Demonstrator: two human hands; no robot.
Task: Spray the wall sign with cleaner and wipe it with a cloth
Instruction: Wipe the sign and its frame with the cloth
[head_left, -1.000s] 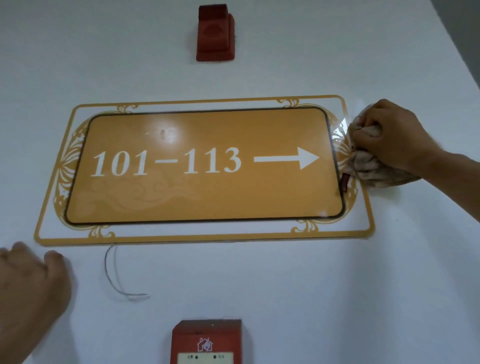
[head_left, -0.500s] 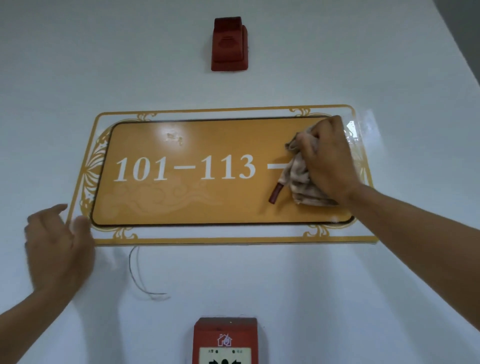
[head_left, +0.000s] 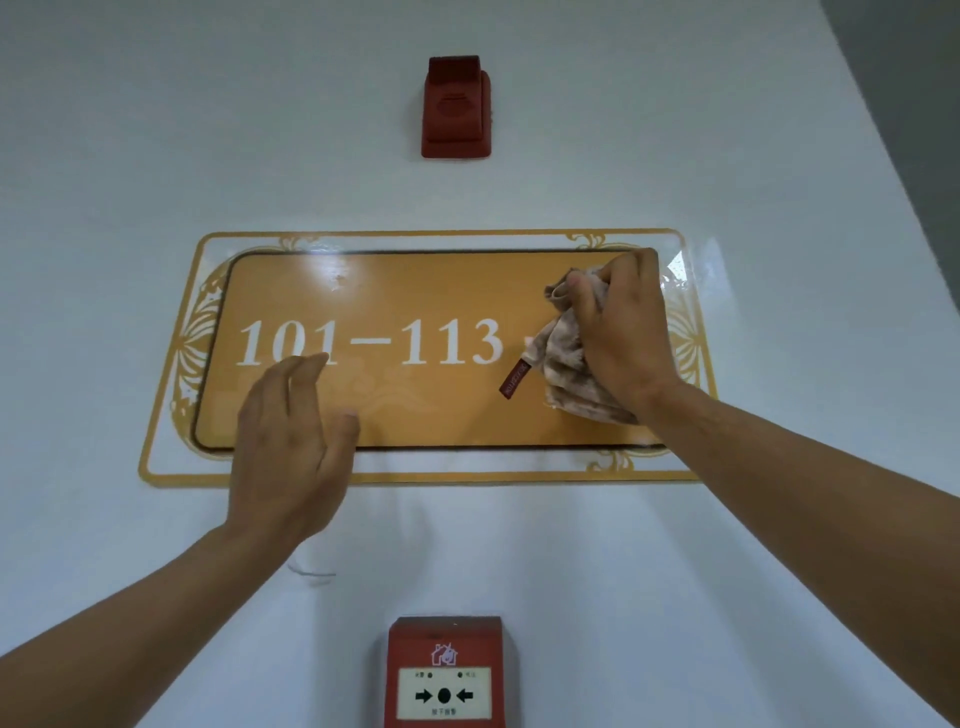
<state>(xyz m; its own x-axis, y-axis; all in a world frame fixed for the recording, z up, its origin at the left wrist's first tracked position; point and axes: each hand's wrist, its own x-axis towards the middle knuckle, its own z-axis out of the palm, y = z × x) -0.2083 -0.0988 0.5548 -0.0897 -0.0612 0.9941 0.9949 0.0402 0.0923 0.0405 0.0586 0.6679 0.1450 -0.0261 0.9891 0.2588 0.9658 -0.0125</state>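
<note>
Wall sign (head_left: 415, 291): orange plate reading 101–113, mounted on the white wall (head_left: 156, 130).
Cloth (head_left: 566, 364): crumpled against the sign's right part, red tag hanging.
Right hand (head_left: 623, 332): fingers clenched around the cloth.
Left hand (head_left: 291, 447): spread, empty, before the sign's lower left.
Red alarm boxes: one above (head_left: 456, 106), one below (head_left: 445, 675).

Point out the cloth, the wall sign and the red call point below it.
cloth (head_left: 571, 358), head view, on its bunched middle.
wall sign (head_left: 441, 291), head view, on its bare orange panel.
red call point (head_left: 444, 636), head view, on its upper casing.
</note>
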